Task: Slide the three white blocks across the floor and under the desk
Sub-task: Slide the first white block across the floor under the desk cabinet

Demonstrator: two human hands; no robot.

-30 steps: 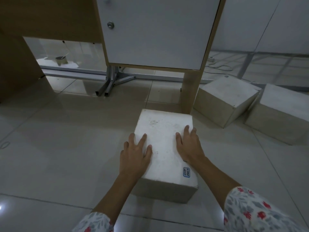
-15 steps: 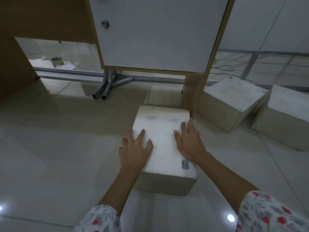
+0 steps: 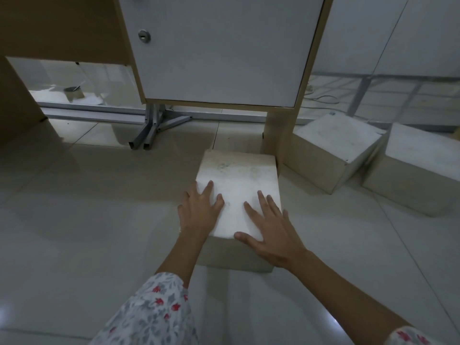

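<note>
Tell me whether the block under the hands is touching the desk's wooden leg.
Cannot tell. In the head view the pushed block's far right corner sits right beside the desk leg, but the dim light hides whether a gap remains.

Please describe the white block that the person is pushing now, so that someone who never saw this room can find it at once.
Find the desk's white cabinet door and follow its wooden leg down to the floor. The pushed block lies just left of that leg. Unlike the two other blocks right of the leg, it has the left hand and right hand flat on top.
</note>
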